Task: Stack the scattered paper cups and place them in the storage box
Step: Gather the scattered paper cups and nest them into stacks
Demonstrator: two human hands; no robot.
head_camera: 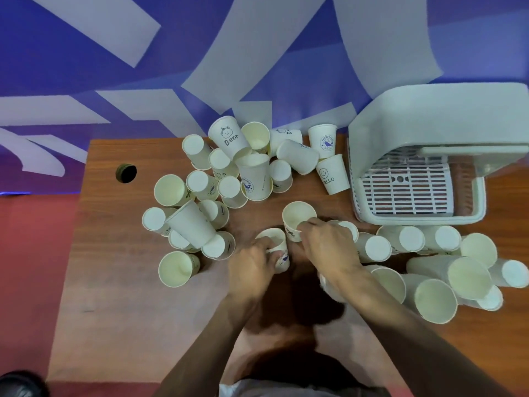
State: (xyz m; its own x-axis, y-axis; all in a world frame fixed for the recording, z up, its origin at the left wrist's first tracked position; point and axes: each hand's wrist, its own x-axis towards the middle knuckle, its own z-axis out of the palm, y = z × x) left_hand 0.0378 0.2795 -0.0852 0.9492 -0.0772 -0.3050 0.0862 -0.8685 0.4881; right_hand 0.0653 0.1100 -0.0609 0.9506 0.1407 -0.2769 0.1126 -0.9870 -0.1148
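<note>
Left hand fingers wrap an upright cup; right hand pinches the rim of a second cup, its palm hiding another behind. Loose cups crowd the table. The open box sits right, its edge cut off

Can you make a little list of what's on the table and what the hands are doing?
surface: brown wooden table
cups: many white paper cups scattered, some upright, some tipped over
box: white plastic storage box, lid open, no cups visible inside
left hand: grip on a small white paper cup
right hand: grip on an upright white paper cup
</note>
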